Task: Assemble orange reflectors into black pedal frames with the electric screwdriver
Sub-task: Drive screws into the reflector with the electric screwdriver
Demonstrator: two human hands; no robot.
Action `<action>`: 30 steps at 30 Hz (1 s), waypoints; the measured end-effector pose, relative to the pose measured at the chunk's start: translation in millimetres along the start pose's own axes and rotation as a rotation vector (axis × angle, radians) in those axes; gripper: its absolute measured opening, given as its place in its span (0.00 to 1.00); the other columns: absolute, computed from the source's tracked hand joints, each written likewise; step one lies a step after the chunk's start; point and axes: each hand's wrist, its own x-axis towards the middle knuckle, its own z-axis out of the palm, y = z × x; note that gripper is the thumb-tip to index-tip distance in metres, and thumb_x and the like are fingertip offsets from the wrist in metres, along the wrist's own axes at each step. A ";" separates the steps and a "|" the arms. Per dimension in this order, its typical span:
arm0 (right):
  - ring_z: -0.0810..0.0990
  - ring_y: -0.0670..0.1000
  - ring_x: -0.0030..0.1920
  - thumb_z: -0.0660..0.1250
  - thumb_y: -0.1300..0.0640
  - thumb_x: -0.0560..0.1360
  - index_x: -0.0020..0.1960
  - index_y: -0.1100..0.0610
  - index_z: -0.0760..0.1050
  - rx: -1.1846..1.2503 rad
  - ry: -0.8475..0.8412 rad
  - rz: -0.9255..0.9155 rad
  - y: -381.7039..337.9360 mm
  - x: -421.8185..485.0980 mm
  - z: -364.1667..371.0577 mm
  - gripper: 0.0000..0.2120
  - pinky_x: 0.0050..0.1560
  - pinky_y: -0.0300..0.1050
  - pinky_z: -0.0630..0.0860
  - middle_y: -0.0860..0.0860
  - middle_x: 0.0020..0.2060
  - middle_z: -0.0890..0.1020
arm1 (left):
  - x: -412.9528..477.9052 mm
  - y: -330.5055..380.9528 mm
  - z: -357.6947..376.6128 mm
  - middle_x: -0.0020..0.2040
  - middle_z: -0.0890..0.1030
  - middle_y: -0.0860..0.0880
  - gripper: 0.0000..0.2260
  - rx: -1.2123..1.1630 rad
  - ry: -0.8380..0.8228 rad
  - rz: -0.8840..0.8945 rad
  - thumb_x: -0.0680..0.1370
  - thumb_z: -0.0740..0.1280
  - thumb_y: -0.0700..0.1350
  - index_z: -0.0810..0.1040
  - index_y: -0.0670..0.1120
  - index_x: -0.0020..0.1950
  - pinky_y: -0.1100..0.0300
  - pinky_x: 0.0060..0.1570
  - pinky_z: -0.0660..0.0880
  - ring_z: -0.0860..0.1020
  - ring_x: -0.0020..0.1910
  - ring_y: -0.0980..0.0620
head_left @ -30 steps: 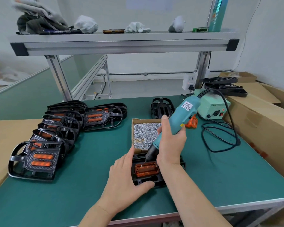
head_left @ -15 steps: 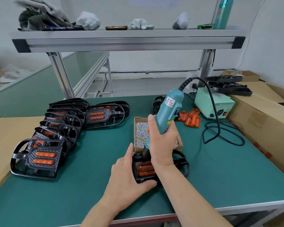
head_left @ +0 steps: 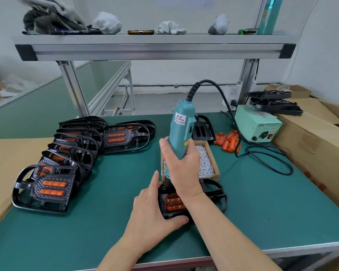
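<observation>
A black pedal frame [head_left: 213, 194] lies on the green table near the front edge, with an orange reflector [head_left: 173, 204] seated in it. My left hand [head_left: 153, 210] holds the frame's left side, thumb curled under its near edge and forefinger along its far corner. My right hand [head_left: 181, 165] grips the teal electric screwdriver [head_left: 181, 126], which stands almost upright with its tip down at the frame's far end. My hand hides the tip.
A cardboard box of screws [head_left: 205, 161] sits just behind the frame. Finished pedals [head_left: 51, 188] are stacked at the left. Loose orange reflectors [head_left: 228, 141], the power supply [head_left: 256, 126] and its cable [head_left: 270, 161] lie at the right, beside cardboard boxes [head_left: 317, 145].
The screwdriver has swung from a rightward lean to nearly upright, moving left over the frame's far end. My left hand keeps its hold on the frame.
</observation>
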 end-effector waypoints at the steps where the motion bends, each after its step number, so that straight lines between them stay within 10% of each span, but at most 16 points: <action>1: 0.76 0.51 0.33 0.73 0.46 0.72 0.44 0.47 0.76 0.003 -0.022 0.002 -0.4 -0.6 0.7 0.07 0.36 0.43 0.77 0.52 0.33 0.79 | 0.0 0.3 -0.3 0.67 0.71 0.62 0.58 -0.003 0.001 0.004 0.59 0.71 0.68 0.44 0.55 0.81 0.52 0.67 0.66 0.68 0.63 0.57; 12: 0.76 0.60 0.33 0.72 0.49 0.72 0.44 0.50 0.74 -0.046 -0.076 -0.029 0.4 -2.6 1.5 0.08 0.34 0.55 0.76 0.56 0.34 0.78 | -0.5 2.3 -2.2 0.65 0.74 0.63 0.55 -0.024 0.001 0.013 0.59 0.74 0.66 0.49 0.57 0.80 0.51 0.65 0.69 0.71 0.63 0.55; 30: 0.75 0.47 0.32 0.72 0.48 0.72 0.44 0.46 0.75 -0.004 -0.032 -0.028 4.4 -4.9 1.5 0.06 0.34 0.43 0.76 0.45 0.33 0.78 | -0.3 -1.6 0.1 0.68 0.71 0.64 0.56 -0.039 0.014 0.016 0.60 0.75 0.67 0.49 0.58 0.79 0.51 0.66 0.68 0.70 0.65 0.56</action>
